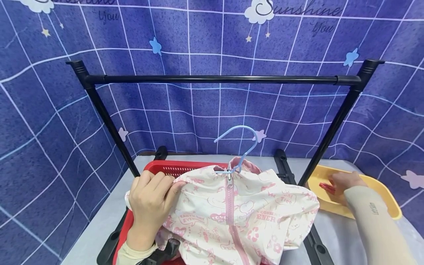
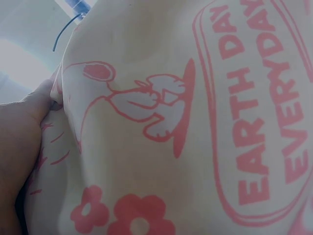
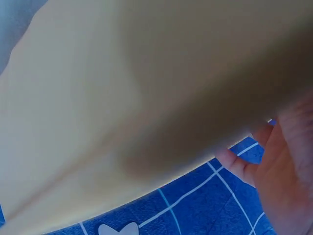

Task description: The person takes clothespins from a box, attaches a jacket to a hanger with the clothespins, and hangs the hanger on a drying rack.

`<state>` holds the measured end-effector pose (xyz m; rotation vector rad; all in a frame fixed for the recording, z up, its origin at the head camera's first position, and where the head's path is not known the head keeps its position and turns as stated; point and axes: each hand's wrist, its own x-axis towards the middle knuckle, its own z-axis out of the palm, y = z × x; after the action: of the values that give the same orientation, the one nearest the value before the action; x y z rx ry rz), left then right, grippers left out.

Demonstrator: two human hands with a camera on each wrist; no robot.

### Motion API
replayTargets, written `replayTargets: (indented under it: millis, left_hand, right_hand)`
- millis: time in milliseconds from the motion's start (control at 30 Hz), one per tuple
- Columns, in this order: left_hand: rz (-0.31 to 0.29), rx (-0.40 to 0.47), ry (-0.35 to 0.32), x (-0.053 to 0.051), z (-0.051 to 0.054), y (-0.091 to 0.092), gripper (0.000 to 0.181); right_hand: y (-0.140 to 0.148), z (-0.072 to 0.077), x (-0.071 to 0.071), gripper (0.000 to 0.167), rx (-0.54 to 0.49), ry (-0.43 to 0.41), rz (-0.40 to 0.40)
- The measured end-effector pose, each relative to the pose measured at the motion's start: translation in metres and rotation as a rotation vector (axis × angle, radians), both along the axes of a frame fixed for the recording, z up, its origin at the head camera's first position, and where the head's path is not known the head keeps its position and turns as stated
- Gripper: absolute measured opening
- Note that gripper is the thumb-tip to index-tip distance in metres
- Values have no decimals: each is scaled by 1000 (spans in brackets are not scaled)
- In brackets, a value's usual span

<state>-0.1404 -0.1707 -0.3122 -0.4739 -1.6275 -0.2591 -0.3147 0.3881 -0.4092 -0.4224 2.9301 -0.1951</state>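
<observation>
A white jacket (image 1: 251, 206) with pink prints and a pink front zipper hangs over a red basket, with a light-blue hanger (image 1: 254, 143) inside it and the hook rising out of the collar. My left hand (image 1: 150, 202) pinches the jacket's shoulder at the left between thumb and fingers; the printed cloth fills the left wrist view. Inside a yellow basin (image 1: 381, 184) at the right, my right hand (image 1: 347, 183) reaches down to a small red object (image 1: 327, 188), perhaps a clip. Its fingertips are hidden, so whether it grips the red object cannot be told.
A black rack frame (image 1: 218, 79) spans the area behind the jacket, its legs standing on a pale surface (image 1: 205, 157). Beneath the jacket is the red perforated basket (image 1: 188, 164). A blue gridded curtain (image 1: 212, 40) covers the background.
</observation>
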Motion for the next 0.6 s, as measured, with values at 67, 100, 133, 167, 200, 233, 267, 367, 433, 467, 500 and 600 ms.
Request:
replayTargets:
  millis: [67,100,133,167,200,233,267,367,433,467,500,600]
  left_hand:
    - [1,0,1,0,0,0,52]
    - [1,-1,3,0,0,0,52]
    - [2,-1,5,0,0,0,52]
    - [1,-1,7,0,0,0,52]
    - [1,-1,9,0,0,0,52]
    - [0,-1,9,0,1,0,52]
    - [0,-2,10,0,1,0,52]
    - [-1,-2,10,0,1,0,52]
    - [0,-2,9,0,1,0,52]
    - [1,-2,11,0,1,0,52]
    - [1,-1,12,0,1,0,52]
    - [2,-1,18,0,1,0,53]
  right_hand:
    - [0,1,-4,28,178,163,102]
    - [1,1,-7,28,197,168,123]
    - [2,2,-9,28,207,170,136]
    - [3,3,-11,28,214,169,144]
    - [4,3,-12,28,213,161,146]
    - [5,3,-14,28,212,152,146]
    - [5,3,-14,29,211,152,147]
    - [5,2,-15,30,224,175,168]
    - [4,2,-15,30,240,198,191]
    - [2,2,-15,31,248,205,201]
    - [1,3,-15,32,256,210,211]
    - [-4,6,-15,34,275,219,241]
